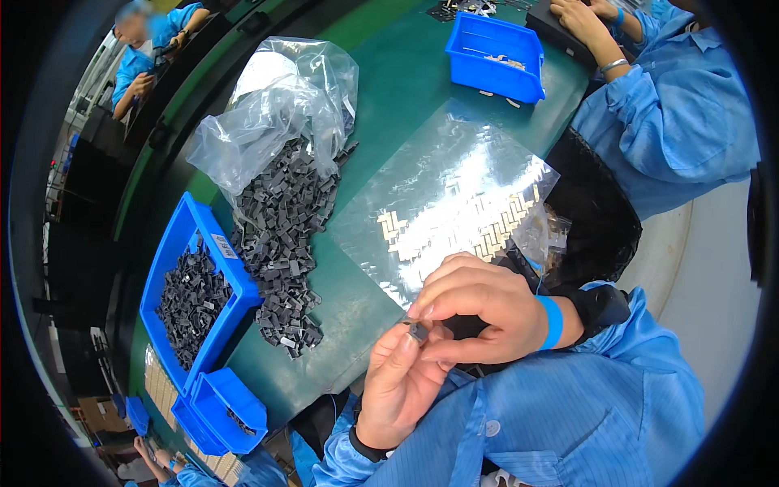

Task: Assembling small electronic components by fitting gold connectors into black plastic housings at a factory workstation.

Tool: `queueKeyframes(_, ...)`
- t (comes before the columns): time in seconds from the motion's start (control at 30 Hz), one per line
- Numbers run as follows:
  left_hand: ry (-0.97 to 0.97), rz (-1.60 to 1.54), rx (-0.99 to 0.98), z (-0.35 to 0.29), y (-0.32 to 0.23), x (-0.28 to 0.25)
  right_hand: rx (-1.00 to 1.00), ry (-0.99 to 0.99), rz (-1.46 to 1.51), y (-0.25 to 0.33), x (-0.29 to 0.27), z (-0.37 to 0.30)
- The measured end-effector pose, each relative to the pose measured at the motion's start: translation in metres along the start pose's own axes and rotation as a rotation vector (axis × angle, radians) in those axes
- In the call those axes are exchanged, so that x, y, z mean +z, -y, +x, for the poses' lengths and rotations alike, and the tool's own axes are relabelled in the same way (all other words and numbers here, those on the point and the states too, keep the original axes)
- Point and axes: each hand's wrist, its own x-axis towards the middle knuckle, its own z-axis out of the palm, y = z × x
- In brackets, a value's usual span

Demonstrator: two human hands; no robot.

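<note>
Holding dk pc [418, 331]; bin [217, 329] w/ lbl [224, 246].

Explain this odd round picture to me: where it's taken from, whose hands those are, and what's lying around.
No machine here: these are a person's bare hands. The view comes from a wide fisheye camera worn on their head, looking down, so straight edges bend. The left hand pinches a small dark piece; the fingertips of the right hand are at it too. On the green table lie a clear sheet with pale pieces, a dark heap by a clear plastic bag, and a blue bin. At left, a blue tray holds more dark pieces.
</note>
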Motion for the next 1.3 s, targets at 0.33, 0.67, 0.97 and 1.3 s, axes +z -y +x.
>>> queueKeyframes(0.33,0.02,0.203,-0.003,-0.006,-0.007,-0.004,-0.013,0.107,-0.027,0.004,-0.011,-0.002)
queueKeyframes(0.67,-0.137,0.507,0.309,-0.01,-0.004,-0.005,0.47,-0.194,0.459,0.008,0.009,-0.016)
queueKeyframes(0.97,-0.224,0.603,0.411,-0.008,0.004,-0.004,0.657,-0.265,0.794,0.008,0.024,-0.022)
queueKeyframes(1.3,-0.229,0.688,0.439,-0.008,0.004,-0.009,0.671,-0.233,0.723,0.009,0.024,-0.021)
